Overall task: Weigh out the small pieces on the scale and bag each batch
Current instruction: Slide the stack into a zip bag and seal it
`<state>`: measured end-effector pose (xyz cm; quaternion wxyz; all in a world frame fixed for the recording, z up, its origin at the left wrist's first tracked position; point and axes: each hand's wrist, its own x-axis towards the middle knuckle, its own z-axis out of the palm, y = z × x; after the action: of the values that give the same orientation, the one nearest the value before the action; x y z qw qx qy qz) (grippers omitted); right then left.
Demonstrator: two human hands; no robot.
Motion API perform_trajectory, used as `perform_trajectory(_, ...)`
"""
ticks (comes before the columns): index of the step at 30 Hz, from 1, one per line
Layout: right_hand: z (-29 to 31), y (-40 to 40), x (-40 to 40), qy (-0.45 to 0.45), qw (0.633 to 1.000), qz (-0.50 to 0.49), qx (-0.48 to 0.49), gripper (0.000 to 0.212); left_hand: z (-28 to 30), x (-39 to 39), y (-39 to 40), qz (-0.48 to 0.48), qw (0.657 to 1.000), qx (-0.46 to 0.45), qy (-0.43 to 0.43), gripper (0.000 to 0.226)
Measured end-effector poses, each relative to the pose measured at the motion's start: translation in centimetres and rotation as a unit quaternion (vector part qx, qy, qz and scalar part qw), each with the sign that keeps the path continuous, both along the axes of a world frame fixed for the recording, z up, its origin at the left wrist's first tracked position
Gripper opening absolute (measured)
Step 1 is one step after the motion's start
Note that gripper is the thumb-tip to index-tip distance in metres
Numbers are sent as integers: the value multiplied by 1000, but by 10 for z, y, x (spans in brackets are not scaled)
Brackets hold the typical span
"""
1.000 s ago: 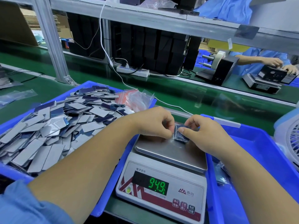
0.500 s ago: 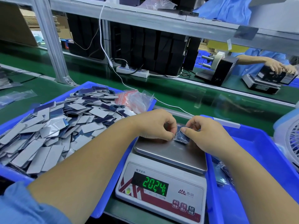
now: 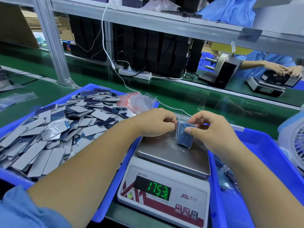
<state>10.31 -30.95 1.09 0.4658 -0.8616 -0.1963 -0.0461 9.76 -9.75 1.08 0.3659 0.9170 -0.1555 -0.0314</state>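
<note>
**One batch being bagged over the scale, a full tray yet to go**

Lowest in the frame, the scale shows lit green digits on its display. I read them as 1753, though any decimal mark is too small to tell. Its steel pan sits just above the display, at the centre of the frame.

Over the far right part of that pan stands the batch in hand: a small clear bag with a stack of dark blue pieces inside. Its lower end seems to rest on the pan. The left hand pinches the bag's upper left edge with curled fingers. The right hand grips it from the right, thumb pressed flat on the front face. The bag sits between the two hands, touching both.

I judge this to be the closing of one bag. At the right edge, inside the right blue tray, a few filled bags lie partly hidden by the forearm, so some batches look done.

Much is left. The left blue tray holds a deep heap of loose pieces, grey and dark blue, filling the left of the frame. At its far corner, a bundle of empty bags with red strips waits.
</note>
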Motion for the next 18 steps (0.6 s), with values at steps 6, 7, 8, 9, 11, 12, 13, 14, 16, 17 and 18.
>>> perform_trajectory(6,4,0,0,15,992,15,125,23,2,-1,2,-23,998,-54,10,33)
perform_trajectory(7,5,0,-1,21,987,22,155,22,3,-1,3,-31,997,-64,11,30)
perform_trajectory(8,6,0,-1,30,982,28,182,20,3,-1,3,-39,996,-75,12,26)
perform_trajectory(9,6,0,-1,39,978,33,200,19,3,0,4,-44,995,-88,13,23)
perform_trajectory(11,6,1,-1,57,974,37,218,24,4,1,4,-54,991,-118,16,19)
perform_trajectory(12,7,1,-1,66,973,35,219,29,3,2,4,-60,990,-131,15,21)
perform_trajectory(13,7,0,-1,75,973,33,218,32,3,2,5,-64,988,-139,15,21)
perform_trajectory(14,8,0,-2,84,972,36,216,34,3,3,6,-65,987,-144,16,19)
perform_trajectory(16,10,-1,-4,103,972,58,201,32,2,3,7,-61,986,-153,21,10)
perform_trajectory(17,10,-1,-6,108,975,72,181,30,2,3,7,-58,985,-160,21,8)
perform_trajectory(18,10,0,-7,108,979,78,157,27,1,4,7,-51,984,-167,20,10)
